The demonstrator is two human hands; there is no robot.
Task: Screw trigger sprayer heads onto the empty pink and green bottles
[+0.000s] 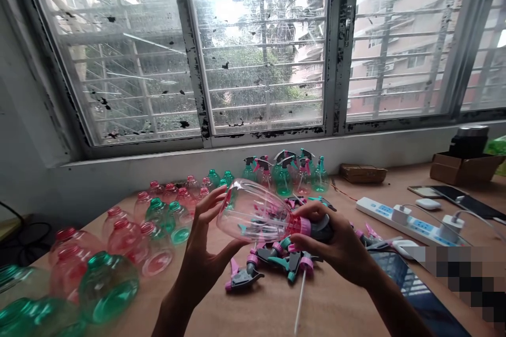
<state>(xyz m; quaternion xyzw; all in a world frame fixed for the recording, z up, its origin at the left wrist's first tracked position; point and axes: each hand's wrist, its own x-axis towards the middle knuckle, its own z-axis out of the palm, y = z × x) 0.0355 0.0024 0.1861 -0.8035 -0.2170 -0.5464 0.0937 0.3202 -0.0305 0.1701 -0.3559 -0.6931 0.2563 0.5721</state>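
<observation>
My left hand [205, 242] cups the body of a clear pink spray bottle [256, 213], held on its side above the wooden table [336, 305]. The fingers of my right hand [336, 245] are wrapped round the grey and pink trigger head [316, 227] at the bottle's neck. Below the bottle lies a pile of loose trigger heads [276, 263], one with a white dip tube [299, 300] pointing toward me.
Several capless pink and green bottles [118, 253] stand and lie at the left. Assembled spray bottles [284, 174] line the wall under the window. A white power strip [411, 221], phones [466, 200], a tablet [419, 295] and cardboard boxes [462, 167] fill the right side.
</observation>
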